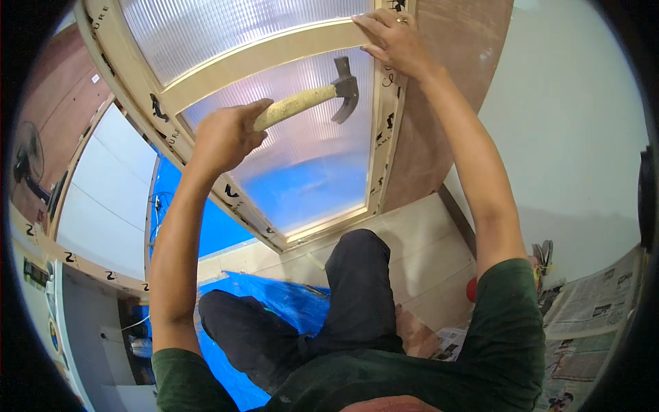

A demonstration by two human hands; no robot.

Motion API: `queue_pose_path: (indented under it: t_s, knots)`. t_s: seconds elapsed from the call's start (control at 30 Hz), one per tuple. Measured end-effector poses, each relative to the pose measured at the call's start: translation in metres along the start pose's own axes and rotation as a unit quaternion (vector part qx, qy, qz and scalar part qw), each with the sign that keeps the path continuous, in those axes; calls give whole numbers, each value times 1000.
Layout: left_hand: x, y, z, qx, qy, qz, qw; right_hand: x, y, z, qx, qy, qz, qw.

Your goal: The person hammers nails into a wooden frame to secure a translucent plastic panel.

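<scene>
A: Hands?
B: Left hand (225, 134) fisted round the claw hammer (316, 98), head raised just before the ribbed translucent panel (302, 158). Right hand (395, 41) lies flat, fingers loosely spread, on the wooden frame (274, 51) where rail meets upright.

A: Risk?
B: A stray swing could crack the panel or hit those fingers; the head is close to both.

A: Surroundings?
B: Person sits over a blue tarp (288, 305); newspapers (590, 309) right, probably a fan (27, 161) far left, blurred.
</scene>
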State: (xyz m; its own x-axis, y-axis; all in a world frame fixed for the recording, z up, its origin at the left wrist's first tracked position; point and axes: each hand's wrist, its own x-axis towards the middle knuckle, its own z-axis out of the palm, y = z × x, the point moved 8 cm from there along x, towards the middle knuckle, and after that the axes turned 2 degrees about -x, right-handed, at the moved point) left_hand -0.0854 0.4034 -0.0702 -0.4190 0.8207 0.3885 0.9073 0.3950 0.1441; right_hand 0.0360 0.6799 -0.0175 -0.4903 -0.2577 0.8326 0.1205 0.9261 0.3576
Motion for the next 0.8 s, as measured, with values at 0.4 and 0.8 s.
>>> queue_pose_path:
  t_s: [0.4, 0.8]
  knots:
    - [11, 14, 6, 13, -19, 10, 1000, -3, -3, -2, 27, 6, 24, 999]
    - [18, 18, 1, 4, 15, 5, 1000, 0, -3, -1, 14, -16, 19, 1000]
